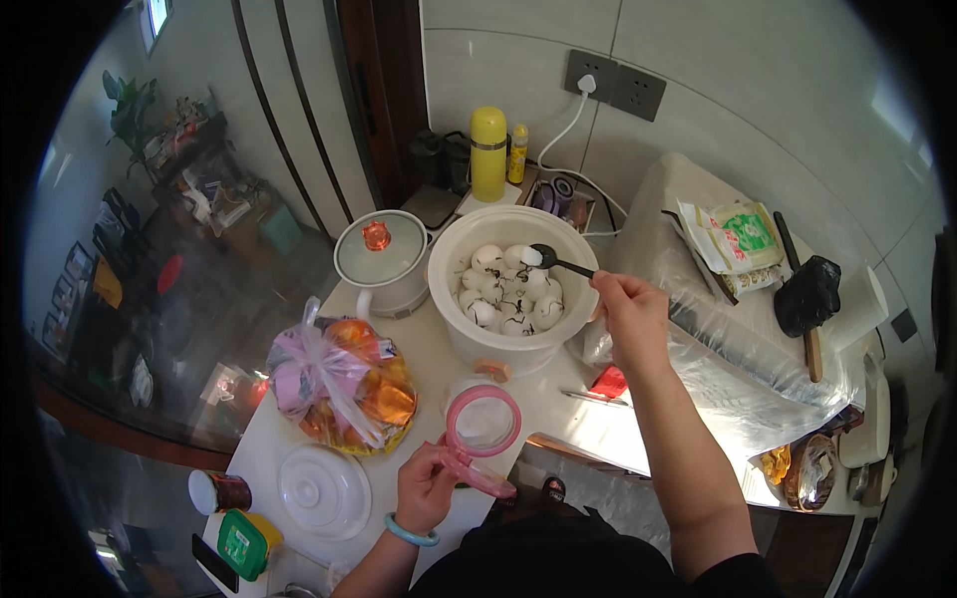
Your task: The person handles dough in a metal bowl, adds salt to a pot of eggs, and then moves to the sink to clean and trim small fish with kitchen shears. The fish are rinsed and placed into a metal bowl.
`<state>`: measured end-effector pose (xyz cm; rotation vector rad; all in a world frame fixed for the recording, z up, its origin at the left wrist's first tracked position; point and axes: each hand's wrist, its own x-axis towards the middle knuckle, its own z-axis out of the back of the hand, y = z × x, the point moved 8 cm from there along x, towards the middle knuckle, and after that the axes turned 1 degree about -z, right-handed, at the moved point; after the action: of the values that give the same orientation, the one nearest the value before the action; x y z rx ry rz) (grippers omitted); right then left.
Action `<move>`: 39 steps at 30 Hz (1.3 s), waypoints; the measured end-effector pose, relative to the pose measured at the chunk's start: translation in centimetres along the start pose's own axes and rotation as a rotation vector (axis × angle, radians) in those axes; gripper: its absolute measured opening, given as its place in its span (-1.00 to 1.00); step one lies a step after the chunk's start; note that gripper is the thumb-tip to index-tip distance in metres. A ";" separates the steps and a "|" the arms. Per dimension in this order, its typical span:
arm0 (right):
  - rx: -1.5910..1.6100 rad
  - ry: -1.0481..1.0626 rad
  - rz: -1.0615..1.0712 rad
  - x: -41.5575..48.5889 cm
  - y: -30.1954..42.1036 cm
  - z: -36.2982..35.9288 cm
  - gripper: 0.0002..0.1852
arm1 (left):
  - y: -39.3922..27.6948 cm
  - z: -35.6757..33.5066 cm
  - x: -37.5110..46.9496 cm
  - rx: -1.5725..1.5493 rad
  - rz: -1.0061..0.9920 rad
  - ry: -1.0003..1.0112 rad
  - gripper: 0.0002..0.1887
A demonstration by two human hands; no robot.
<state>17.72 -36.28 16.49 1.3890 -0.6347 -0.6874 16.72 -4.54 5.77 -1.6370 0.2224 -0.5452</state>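
Note:
My right hand (634,318) grips the handle of a black spoon (570,266). A heap of white granules (531,256) fills the spoon's bowl, over the inside of a white electric cooking pot (493,357). Several white-shelled eggs (516,304) lie in the pot, with dark, thin shreds scattered on them. Nearer to me, my left hand (425,484) holds a clear jar with a pink rim (484,452). The jar's pink lid (482,478) is swung back, and white contents show inside. A light blue bangle (411,532) circles my left wrist.
Left of the pot stands a smaller lidded pot (381,261). A tied plastic bag (344,381) and a white pot lid (323,492) lie closer. A yellow thermos (488,153) stands behind; a plugged-in white cord (557,138) trails nearby. Right sits a plastic-covered bulky object (755,359).

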 end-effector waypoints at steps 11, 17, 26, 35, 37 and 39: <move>-0.328 -0.181 0.548 -1.5 3.4 0.3 -0.83 | -0.2 0.1 0.2 -0.004 -0.046 -0.013 -0.93; -0.673 -0.138 0.868 -3.3 4.9 -2.4 -0.95 | -0.1 0.1 0.3 0.018 -0.048 -0.013 -0.93; -0.150 0.143 0.344 -6.2 3.7 1.4 -0.93 | -0.9 0.6 0.5 0.001 -0.059 -0.001 -0.86; -0.518 0.585 0.757 -13.5 3.8 -2.7 -0.94 | -1.6 -0.4 0.8 0.045 -0.111 0.013 -0.90; -0.611 0.600 0.863 -14.0 2.9 -3.6 -0.91 | -1.8 -0.7 0.8 0.087 -0.139 0.034 -0.90; -0.728 0.611 0.941 -14.4 2.2 -4.4 -0.90 | -1.9 -0.9 0.8 0.131 -0.156 0.056 -0.91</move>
<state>11.69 -22.40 18.28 0.4506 -0.4015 0.2693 16.73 -5.38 7.87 -1.5204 0.0985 -0.7102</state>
